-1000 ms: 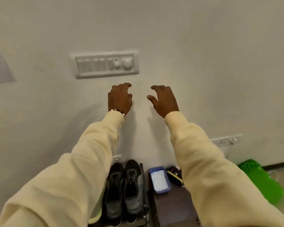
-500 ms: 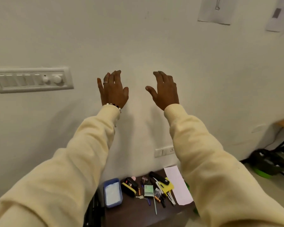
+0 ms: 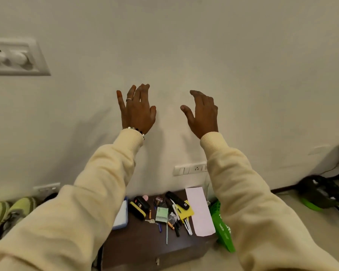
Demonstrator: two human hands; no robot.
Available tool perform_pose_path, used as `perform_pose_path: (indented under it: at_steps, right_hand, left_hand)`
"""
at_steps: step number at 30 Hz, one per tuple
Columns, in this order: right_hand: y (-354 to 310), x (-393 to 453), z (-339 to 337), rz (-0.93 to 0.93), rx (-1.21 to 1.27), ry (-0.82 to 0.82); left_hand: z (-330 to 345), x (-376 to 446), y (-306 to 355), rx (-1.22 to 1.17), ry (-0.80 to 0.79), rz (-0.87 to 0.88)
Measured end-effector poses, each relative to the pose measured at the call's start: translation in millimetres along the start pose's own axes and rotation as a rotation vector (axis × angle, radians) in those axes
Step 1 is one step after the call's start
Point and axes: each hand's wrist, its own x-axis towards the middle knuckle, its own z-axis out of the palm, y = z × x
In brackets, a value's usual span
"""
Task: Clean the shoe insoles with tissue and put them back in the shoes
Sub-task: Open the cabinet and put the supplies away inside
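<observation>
Both arms hold much the same raised pose as half a second ago, while the view has drifted so that the switch panel now sits at the left edge of the wall and a pair of yellow-green shoes has come into sight at the lower left. The left hand is up in front of the wall with straight, slightly spread fingers, holding nothing. The right hand is up beside it, well apart, its fingers loosely bent and also holding nothing.

Those 2 shoes stand on the floor by the wall, left of the dark desk. No insoles or tissue can be made out. A blue-rimmed tray lies at the desk's left edge, half hidden by the left sleeve, and pens, a pouch and a white sheet crowd the far side.

Judging by this, the cleaning has not begun: no shoe is touched, and every step remains.
</observation>
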Motion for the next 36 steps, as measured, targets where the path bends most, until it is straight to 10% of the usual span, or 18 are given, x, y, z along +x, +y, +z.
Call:
perform_pose_path:
  at_steps: [12,22,29,36]
  right_hand:
    - [83,-126,40,0.025,0.21,-0.271]
    - [143,-327,103,0.122,0.428,-0.721]
    - [182,-519,234,0.231,0.525,-0.97]
    - [199,-645,388,0.422,0.578,-0.838]
  left_hand:
    - [48,-160,40,0.046,-0.154,-0.179]
    - [124,-372,55,-0.264,-0.579,-0.714]
    - [249,-559,21,-0.311,-0.631,-1.142]
    - [368,-664,-32,-0.443,-0.421,-1.113]
